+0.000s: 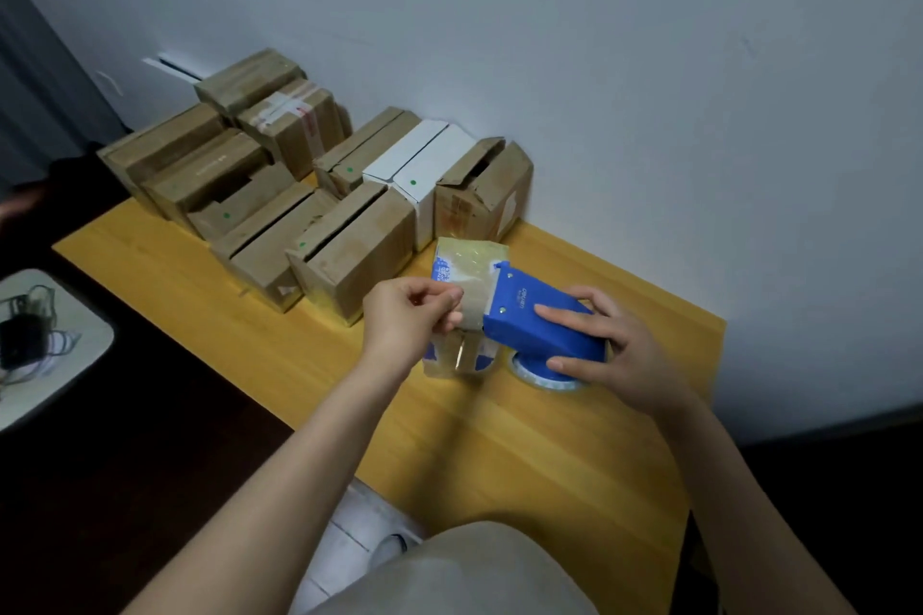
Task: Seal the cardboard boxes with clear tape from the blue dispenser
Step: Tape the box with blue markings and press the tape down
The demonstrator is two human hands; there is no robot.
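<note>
I grip the blue dispenser (542, 322) in my right hand (607, 347), fingers curled over its body. Its long axis slants away from me, cutter end towards the cardboard boxes (349, 255). At that end my left hand (407, 315) pinches the clear tape (474, 302) above a small box (467, 260). Below the dispenser lies the yellow bench (499, 439), and beyond it a pale wall (599, 90).
</note>
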